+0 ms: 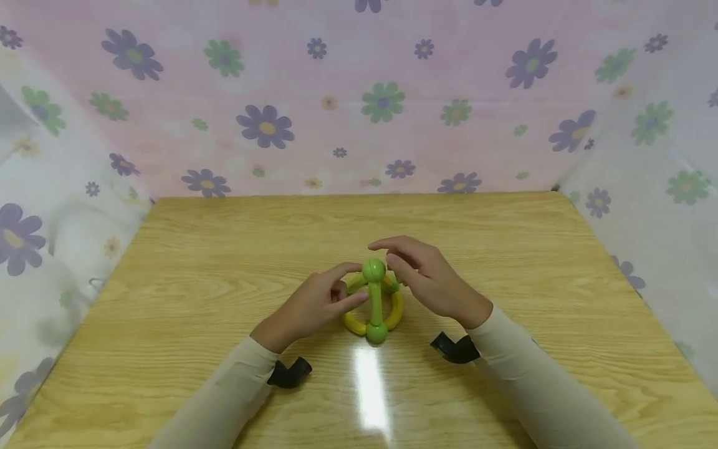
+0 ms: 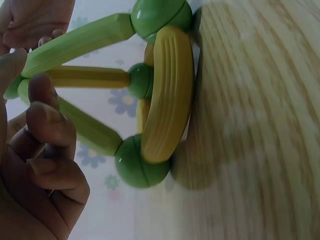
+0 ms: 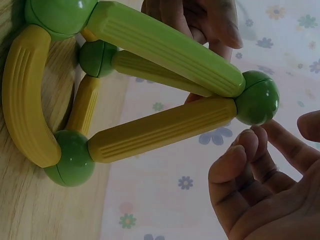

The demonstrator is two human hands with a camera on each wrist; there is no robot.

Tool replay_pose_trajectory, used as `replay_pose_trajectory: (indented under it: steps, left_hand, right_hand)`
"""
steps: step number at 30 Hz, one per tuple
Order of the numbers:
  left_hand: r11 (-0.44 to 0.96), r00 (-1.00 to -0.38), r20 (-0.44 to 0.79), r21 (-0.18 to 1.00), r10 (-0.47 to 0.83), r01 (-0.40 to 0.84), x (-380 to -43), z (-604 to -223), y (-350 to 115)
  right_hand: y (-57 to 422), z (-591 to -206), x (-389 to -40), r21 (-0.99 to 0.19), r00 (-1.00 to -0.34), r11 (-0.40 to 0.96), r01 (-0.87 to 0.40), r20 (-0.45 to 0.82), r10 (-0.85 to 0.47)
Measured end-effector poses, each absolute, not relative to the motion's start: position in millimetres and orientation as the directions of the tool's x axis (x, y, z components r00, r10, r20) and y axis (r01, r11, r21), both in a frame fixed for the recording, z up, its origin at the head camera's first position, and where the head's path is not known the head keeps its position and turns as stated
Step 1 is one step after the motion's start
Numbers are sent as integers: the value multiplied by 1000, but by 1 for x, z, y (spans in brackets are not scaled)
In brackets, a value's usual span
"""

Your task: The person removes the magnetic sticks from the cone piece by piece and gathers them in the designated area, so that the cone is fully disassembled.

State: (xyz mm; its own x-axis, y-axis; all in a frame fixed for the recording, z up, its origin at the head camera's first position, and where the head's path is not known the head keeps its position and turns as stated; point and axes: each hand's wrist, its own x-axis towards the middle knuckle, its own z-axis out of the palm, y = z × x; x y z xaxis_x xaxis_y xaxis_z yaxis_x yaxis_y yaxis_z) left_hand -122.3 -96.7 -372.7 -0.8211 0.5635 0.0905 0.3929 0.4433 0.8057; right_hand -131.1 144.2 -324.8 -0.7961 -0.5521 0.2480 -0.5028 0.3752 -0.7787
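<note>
A toy pyramid of green balls and ridged rods stands on the table, its top ball [image 1: 373,270] between both hands. Two straight rods are green, and a third is a yellow rod [image 3: 165,130]. Curved yellow rods [image 2: 172,95] join the lower balls [image 2: 142,161] into a ring. My left hand [image 1: 314,302] is at the left side, index fingertip right at the top ball and thumb tip beside the near green rod [image 1: 376,304]. On the other side, my right hand [image 1: 432,277] hovers by the top ball, fingers loosely bent with nothing in them.
The wooden table [image 1: 224,249] runs back to a flowered cloth [image 1: 336,75], which also hangs at both sides. Black wrist mounts [image 1: 290,373] sit under both forearms. A bright reflection lies on the tabletop in front of the pyramid.
</note>
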Motion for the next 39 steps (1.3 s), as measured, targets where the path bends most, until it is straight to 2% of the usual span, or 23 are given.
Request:
replay_pose_trajectory:
  steps: [9,20,39]
  left_hand:
    - [339,-804,28,898,594,281,-128,-375,-84]
    - [324,-820,12,915,572,239,-129,-377,-82]
    - [289,-821,29,929,570,233,-127,-375,-82]
  right_hand:
    - [147,-328,-133,-810,-748,319,-491,205,-631]
    - [141,-337,-136,-773,-726,332,-540,228,-649]
    - [140,-337,-138,-824,-708,282,-492,189,-681]
